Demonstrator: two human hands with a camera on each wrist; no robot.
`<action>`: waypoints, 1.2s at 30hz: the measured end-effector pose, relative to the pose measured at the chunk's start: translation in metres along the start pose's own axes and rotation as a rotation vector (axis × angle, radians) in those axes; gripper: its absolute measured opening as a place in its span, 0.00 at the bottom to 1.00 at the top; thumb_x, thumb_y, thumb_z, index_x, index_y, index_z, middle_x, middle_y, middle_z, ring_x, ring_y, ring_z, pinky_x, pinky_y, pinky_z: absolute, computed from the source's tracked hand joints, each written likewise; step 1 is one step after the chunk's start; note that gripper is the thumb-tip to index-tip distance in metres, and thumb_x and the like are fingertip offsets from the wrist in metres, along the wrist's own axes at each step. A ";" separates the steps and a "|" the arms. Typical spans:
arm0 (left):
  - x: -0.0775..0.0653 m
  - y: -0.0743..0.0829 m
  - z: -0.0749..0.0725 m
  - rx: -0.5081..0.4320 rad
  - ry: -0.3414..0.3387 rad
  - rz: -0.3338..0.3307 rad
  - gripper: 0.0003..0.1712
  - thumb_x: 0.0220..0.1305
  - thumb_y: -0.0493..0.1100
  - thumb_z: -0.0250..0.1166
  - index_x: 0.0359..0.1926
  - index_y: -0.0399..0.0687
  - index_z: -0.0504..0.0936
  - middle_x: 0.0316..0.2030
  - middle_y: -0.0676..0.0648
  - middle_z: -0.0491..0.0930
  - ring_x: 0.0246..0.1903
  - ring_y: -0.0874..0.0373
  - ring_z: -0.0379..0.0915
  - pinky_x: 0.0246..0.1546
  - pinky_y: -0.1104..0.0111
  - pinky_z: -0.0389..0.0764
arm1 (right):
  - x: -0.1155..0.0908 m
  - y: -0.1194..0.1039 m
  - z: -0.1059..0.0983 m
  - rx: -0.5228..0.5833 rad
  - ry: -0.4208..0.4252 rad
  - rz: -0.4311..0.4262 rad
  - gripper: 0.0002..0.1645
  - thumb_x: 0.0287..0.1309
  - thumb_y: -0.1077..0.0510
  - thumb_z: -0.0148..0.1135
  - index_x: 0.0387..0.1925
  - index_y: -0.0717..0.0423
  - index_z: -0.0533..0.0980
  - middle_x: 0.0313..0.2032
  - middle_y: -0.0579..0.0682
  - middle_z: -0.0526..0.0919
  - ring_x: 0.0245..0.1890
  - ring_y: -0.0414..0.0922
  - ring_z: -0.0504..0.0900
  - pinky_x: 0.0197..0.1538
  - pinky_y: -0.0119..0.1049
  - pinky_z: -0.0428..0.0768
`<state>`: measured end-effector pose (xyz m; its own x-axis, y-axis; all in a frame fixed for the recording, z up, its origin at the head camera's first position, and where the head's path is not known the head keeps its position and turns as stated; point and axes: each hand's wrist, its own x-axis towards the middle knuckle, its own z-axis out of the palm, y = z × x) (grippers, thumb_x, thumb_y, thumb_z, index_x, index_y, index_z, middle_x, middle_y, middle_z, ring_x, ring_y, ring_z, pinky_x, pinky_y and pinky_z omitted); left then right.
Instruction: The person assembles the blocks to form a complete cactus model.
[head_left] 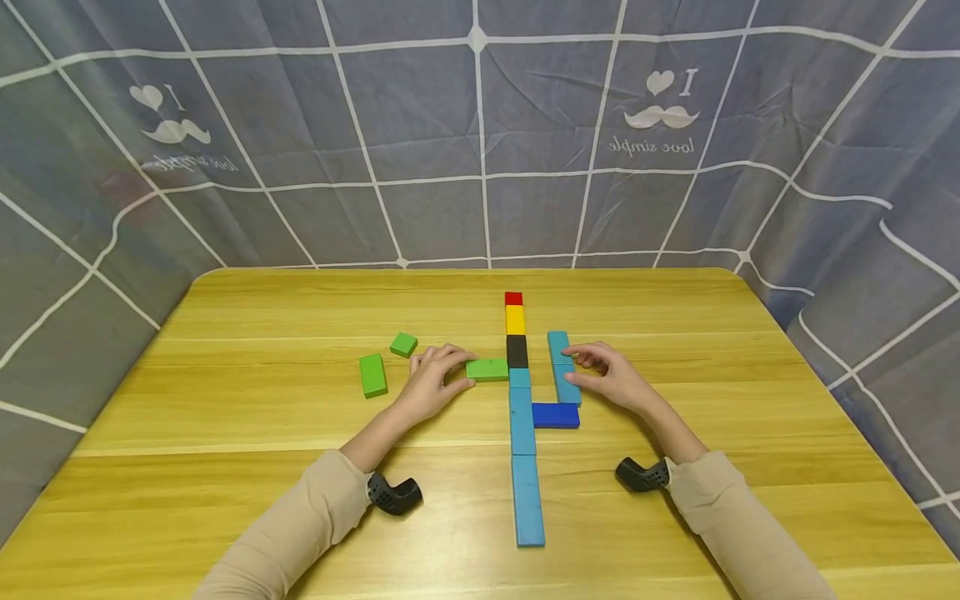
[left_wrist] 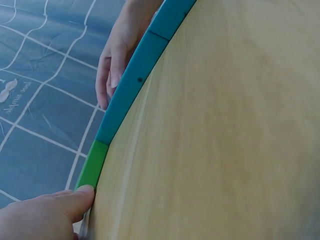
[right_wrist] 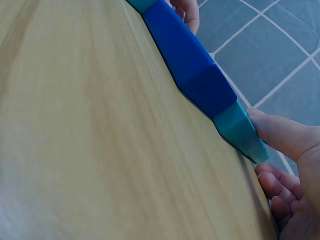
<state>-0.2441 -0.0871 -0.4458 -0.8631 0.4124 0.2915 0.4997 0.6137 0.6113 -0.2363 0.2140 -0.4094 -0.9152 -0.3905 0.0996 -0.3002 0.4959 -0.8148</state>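
Note:
My left hand pinches the left end of a flat green block between thumb and fingers. The block's right end meets a column of blocks, by the black block. My right hand touches the right edge of two light-blue blocks standing end to end, index finger at the upper block and thumb at the lower block. Below them a dark-blue block lies crosswise, reaching the column's light-blue block. In the right wrist view, the thumb meets a light-blue block's side.
Red and yellow blocks top the column; a long light-blue block forms its near end. Left of the left hand lie a green block and a smaller green block. A grey curtain hangs behind the wooden table.

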 end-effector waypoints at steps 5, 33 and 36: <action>0.001 0.000 0.000 0.010 -0.007 -0.004 0.20 0.58 0.43 0.64 0.53 0.48 0.77 0.48 0.47 0.75 0.44 0.51 0.63 0.40 0.58 0.51 | 0.000 0.000 0.000 -0.001 0.002 -0.002 0.22 0.54 0.66 0.61 0.52 0.70 0.72 0.42 0.65 0.72 0.40 0.54 0.68 0.43 0.41 0.67; -0.022 -0.017 -0.057 -0.079 0.138 -0.070 0.27 0.54 0.41 0.67 0.56 0.43 0.73 0.51 0.41 0.72 0.48 0.44 0.61 0.44 0.52 0.49 | 0.000 -0.001 0.002 -0.023 0.004 0.003 0.22 0.54 0.66 0.61 0.51 0.70 0.71 0.42 0.65 0.72 0.41 0.55 0.68 0.43 0.42 0.67; -0.034 -0.027 -0.069 -0.067 0.161 -0.109 0.29 0.53 0.41 0.68 0.57 0.43 0.72 0.51 0.41 0.72 0.49 0.43 0.60 0.43 0.51 0.48 | -0.001 -0.001 0.002 -0.028 0.012 -0.003 0.22 0.54 0.66 0.61 0.51 0.70 0.72 0.42 0.64 0.72 0.41 0.55 0.68 0.43 0.41 0.67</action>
<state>-0.2329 -0.1638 -0.4216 -0.9151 0.2295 0.3317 0.4013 0.6005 0.6917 -0.2348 0.2120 -0.4101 -0.9173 -0.3830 0.1086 -0.3101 0.5164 -0.7983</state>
